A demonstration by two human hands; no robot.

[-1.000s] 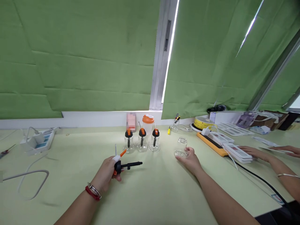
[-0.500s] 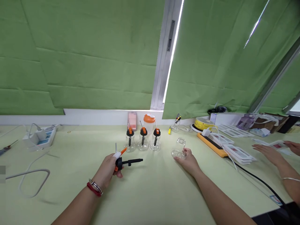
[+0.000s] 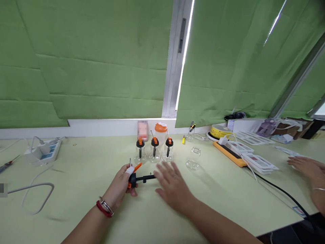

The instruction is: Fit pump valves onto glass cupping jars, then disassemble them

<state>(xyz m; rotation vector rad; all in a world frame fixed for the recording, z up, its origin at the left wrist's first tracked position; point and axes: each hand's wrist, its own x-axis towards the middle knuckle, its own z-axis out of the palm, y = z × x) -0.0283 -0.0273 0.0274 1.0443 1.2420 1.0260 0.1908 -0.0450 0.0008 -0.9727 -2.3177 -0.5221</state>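
My left hand (image 3: 122, 185) is closed around the body of a black pump head (image 3: 132, 180) with an orange lever and a white part, its black tube pointing right. Close to the tube's far end is my right hand (image 3: 175, 188), fingers spread and slightly blurred, with nothing visibly held. An uncapped glass jar (image 3: 193, 158) stands on the table beyond my right hand. Behind the hands, three glass jars with black and orange pump heads stand in a row: left (image 3: 140, 150), middle (image 3: 154, 149) and right (image 3: 168, 150).
An orange-lidded shaker (image 3: 160, 132) stands behind the jars. Rightward are a yellow tape roll (image 3: 220, 132), an orange power strip (image 3: 230, 154) and white trays (image 3: 259, 162). Another person's hands (image 3: 304, 166) are at far right. A white power strip (image 3: 48, 152) and cables lie left.
My right hand has let go of the uncapped glass jar and moved left to the tube's end. My left hand has shifted slightly right with the pump head.
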